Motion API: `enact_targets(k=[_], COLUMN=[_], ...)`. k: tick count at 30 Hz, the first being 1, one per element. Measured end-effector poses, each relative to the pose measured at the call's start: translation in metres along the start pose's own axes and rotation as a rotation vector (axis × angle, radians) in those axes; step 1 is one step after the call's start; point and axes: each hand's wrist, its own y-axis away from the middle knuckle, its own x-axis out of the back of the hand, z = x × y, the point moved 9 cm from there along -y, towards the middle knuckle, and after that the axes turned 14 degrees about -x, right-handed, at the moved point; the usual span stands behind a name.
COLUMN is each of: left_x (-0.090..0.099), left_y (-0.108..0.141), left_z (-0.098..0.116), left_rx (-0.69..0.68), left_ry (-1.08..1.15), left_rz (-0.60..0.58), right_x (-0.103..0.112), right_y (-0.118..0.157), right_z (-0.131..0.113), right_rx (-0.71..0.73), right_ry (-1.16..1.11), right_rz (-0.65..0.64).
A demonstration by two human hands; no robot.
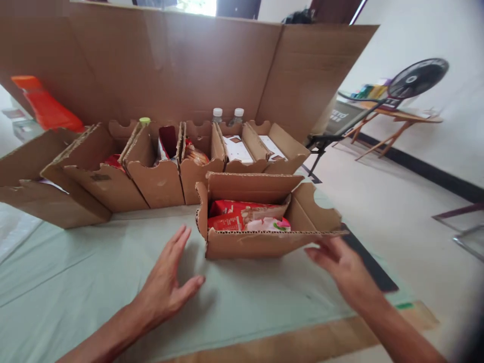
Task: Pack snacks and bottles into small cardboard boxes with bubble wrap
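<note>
An open cardboard box point(245, 245) lies crosswise on the pale green cloth. Inside it are a red snack packet point(229, 207) and a pink-and-white packet point(264, 225). Left of the box, my left hand point(168, 277) is open, thumb and fingers spread, apart from the cardboard. My right hand point(340, 259) is at the box's right end with its thumb apart from the fingers. Its fingertips are close under the box's edge, and I cannot tell whether they touch it.
Behind stands a row of cardboard bins point(155, 181) holding packets and bottles, an orange-red bottle point(49, 106) behind its left end. A tall cardboard panel point(177, 60) rises at the back. To the right are a folding chair point(336, 123), a fan point(418, 78) and a wooden table point(412, 117).
</note>
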Motion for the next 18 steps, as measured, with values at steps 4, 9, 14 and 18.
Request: enact_targets(k=[4, 9, 14, 18], left_x=[-0.027, -0.024, -0.027, -0.039], left_y=[-0.039, -0.039, -0.038, -0.042], left_z=[-0.003, -0.021, -0.030, -0.034], left_rx=[0.040, 0.113, 0.129, 0.138], left_ry=[0.236, 0.167, 0.150, 0.246], left_rz=[0.077, 0.236, 0.297, 0.239], right_x=[-0.045, -0.064, -0.077, -0.082], right_y=[0.000, -0.025, -0.033, -0.038], right_z=[0.016, 0.002, 0.019, 0.030], right_rx=[-0.079, 0.005, 0.050, -0.010], right_ry=[-0.114, -0.144, -0.112, 0.053], right_rz=[-0.126, -0.078, 0.001, 0.013])
